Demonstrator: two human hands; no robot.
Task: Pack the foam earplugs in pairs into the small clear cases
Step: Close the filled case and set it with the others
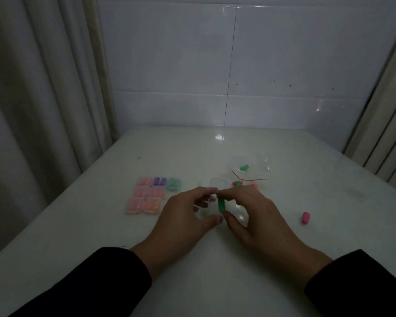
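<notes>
My right hand pinches a green foam earplug upright between forefinger and thumb. My left hand meets it from the left, its fingers curled around a small clear case that shows only faintly in the dim light. Another empty clear case stands just behind my fingertips. To the left lies a block of several filled cases, mostly pink and orange, with a purple one and a green one in the back row.
A crumpled clear bag with a green earplug in it lies behind my right hand. Loose earplugs sit at the bag's mouth. A single pink earplug lies to the right. The white table ends at a tiled wall.
</notes>
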